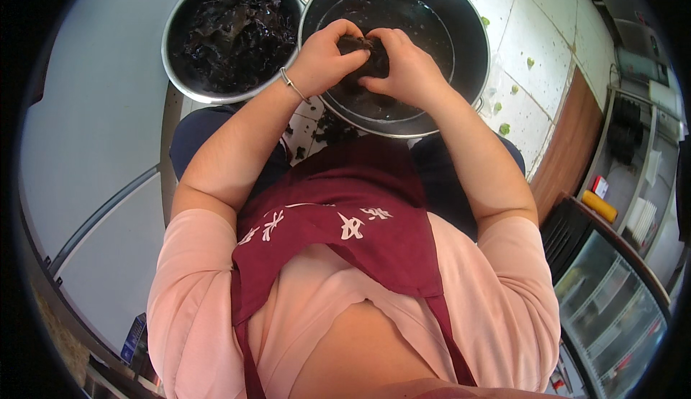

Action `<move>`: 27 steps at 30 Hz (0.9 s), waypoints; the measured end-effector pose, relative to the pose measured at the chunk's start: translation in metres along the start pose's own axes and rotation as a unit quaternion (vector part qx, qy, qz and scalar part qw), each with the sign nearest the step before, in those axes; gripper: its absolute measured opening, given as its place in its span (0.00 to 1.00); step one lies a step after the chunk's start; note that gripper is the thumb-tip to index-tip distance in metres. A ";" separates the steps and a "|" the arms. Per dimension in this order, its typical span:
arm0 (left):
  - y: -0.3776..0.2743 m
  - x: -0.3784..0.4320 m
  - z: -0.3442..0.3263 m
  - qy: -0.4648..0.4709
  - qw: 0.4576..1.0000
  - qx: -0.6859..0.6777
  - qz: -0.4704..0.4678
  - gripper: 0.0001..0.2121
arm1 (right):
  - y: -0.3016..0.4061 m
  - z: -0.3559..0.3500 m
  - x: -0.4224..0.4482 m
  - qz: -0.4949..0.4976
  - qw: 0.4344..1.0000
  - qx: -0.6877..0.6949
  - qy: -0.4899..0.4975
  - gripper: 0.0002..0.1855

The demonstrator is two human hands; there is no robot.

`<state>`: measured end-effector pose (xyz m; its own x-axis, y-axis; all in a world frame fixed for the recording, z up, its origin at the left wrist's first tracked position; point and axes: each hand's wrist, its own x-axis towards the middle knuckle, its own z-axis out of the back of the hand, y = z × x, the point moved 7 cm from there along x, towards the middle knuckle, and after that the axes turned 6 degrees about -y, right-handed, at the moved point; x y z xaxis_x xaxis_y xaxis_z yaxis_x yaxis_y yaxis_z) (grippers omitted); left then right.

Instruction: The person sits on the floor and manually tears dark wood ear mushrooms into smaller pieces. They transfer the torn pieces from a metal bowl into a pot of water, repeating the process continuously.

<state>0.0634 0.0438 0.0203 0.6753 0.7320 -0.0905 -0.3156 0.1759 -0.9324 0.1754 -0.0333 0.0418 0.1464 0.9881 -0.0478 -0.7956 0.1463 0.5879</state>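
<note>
Over a deep metal pot [468,37] of murky water, my left hand [329,59] and my right hand [407,67] meet with fingers curled inward. Between them is a dark, wet piece of what looks like wood ear fungus or seaweed [352,46], pinched in the fingertips. Part of it is hidden by my fingers. A bracelet [292,84] circles my left wrist. Left of the pot, touching or nearly touching its rim, stands a round metal basin [168,56] heaped with the same glossy dark pieces [232,37].
Dark scraps [337,128] lie on the white floor tiles [534,97] below the pot. Small green bits [505,128] are scattered on the right. A pale cabinet or refrigerator [102,86] stands close on my left. Shelving [621,145] and a glass-fronted case [610,291] line the right side.
</note>
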 end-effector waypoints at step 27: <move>0.008 -0.003 -0.007 0.071 0.995 -0.049 0.051 0.11 | 0.005 -0.004 -0.002 0.068 0.996 -0.051 0.015 0.21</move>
<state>0.0636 0.0390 0.0104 0.7322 0.6415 -0.2288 -0.3263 0.0355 -0.9446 0.1690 -0.0341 0.0410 0.0164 0.9999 0.0022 -0.8628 0.0131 0.5053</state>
